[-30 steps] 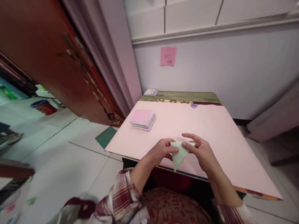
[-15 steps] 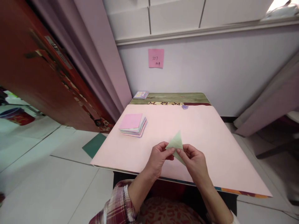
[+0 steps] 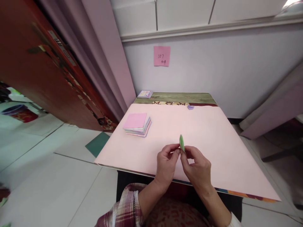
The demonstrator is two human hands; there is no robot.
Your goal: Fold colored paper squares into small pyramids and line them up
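A folded pale green paper (image 3: 181, 142) stands edge-on to me above the pink sheet (image 3: 213, 135) that covers the table. My left hand (image 3: 167, 163) and my right hand (image 3: 196, 164) both pinch its lower end, fingertips pressed together just above the sheet's near edge. A stack of coloured paper squares (image 3: 137, 124) with a pink one on top lies to the left of my hands, well out of reach of the fingers.
A small purple folded piece (image 3: 190, 107) and a pack of paper (image 3: 145, 94) lie at the table's far end by the wall. A pink note (image 3: 162, 56) is stuck on the wall. A red door (image 3: 35, 72) stands at left, a green square (image 3: 98, 143) on the floor.
The green paper was a broad triangle facing me; it has been turned so only its thin edge shows. Both hands stay pinched on it near the table's front edge.
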